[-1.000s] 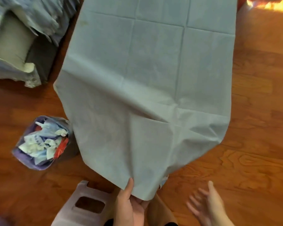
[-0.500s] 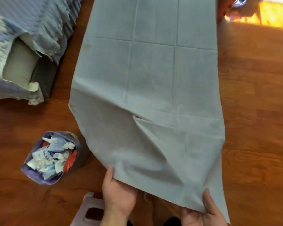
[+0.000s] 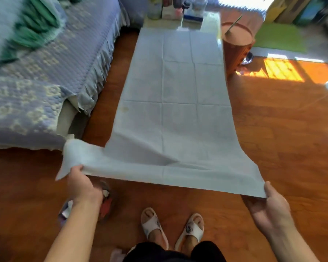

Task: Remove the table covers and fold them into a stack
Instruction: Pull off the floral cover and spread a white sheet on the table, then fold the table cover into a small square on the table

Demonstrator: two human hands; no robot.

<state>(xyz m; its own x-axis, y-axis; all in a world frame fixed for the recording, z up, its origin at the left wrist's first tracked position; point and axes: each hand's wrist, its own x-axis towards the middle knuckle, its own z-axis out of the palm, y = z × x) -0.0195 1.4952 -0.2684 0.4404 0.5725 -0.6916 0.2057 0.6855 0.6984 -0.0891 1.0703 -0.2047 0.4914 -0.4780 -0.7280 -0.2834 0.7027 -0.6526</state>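
Both my hands hold the near edge of the pale table cover, lifted and stretched between them.

At the far left a bed with a blue quilted spread runs along the wooden floor. My left hand pinches the left near corner of the table cover, thumb on top and fingers curled under, with a loose flap of cloth standing up just beyond the thumb. Under that forearm a small bin of scraps is partly hidden. The cover runs away from me over a long low table, creased into squares, its far end near the bottles at the back. Below the raised edge are my feet in white slippers. My right hand grips the right near corner, thumb over the edge, fingers beneath the cloth. A reddish-brown tub stands just beside the table's far right side.
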